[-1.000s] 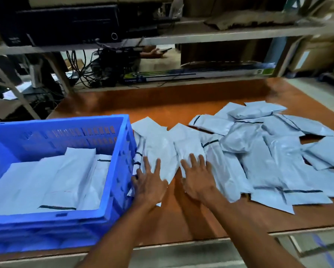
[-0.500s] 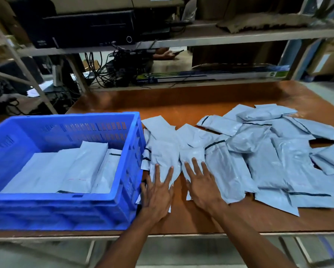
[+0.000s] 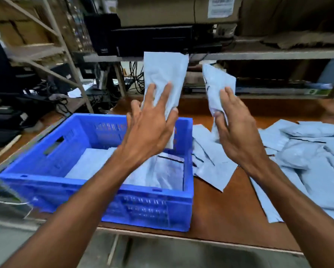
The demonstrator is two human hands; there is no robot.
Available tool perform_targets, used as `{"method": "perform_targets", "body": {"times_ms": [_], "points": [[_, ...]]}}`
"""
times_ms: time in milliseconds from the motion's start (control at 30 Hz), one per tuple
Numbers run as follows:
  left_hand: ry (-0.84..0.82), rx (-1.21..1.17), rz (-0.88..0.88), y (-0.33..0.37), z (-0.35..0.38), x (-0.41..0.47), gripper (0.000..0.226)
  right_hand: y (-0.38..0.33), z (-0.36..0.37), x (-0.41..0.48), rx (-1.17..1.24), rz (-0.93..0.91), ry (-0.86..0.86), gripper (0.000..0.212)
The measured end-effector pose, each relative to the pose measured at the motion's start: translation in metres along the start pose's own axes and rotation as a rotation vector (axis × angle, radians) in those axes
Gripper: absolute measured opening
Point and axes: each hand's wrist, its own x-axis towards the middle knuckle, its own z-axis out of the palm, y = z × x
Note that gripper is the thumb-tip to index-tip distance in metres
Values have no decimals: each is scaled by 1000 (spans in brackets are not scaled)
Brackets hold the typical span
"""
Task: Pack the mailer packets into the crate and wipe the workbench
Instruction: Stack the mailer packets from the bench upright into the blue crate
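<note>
A blue slotted crate [image 3: 46, 180] is sitting on the brown surface [image 3: 220, 209], holding flat pale grey packets [image 3: 89, 165]. The left hand [image 3: 150, 128] is gripping a tall packet [image 3: 162, 74] upright above it; the right hand [image 3: 237, 132] is gripping a crumpled packet [image 3: 218, 86] alongside. A heap [image 3: 307, 163] is lying to the right.

light: dim, soft | shadows: deep under shelf [image 3: 259, 54] | blur: motion smear at left edge | edges: fisheye bowing
</note>
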Motion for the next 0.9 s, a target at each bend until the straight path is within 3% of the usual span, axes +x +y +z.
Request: {"method": "perform_targets", "body": {"times_ms": [133, 233, 333, 433, 500, 600, 633, 733, 900], "points": [[-172, 161, -181, -147, -18, -8, 65, -89, 72, 16, 71, -103, -129, 57], [-399, 390, -189, -228, -25, -30, 81, -141, 146, 19, 12, -143, -293, 55], [-651, 652, -93, -278, -17, -41, 57, -180, 209, 21, -126, -140, -496, 55], [-833, 649, -83, -297, -5, -38, 50, -207, 248, 21, -251, -80, -631, 43], [-973, 525, -215, -314, 11, -32, 61, -212, 278, 22, -304, 8, -821, 42], [-1234, 424, -330, -333, 31, -28, 101, -207, 318, 13, -418, 85, -1308, 64], [-1312, 422, -335, -335, 32, -30, 104, -203, 327, 9, -414, 148, -1419, 69], [-1392, 358, -428, -339, 33, -32, 99, -195, 336, -1, -381, 297, -1524, 85], [-1332, 451, -287, -341, 34, -25, 101, -194, 326, 1, -421, 160, -1486, 95]]}}
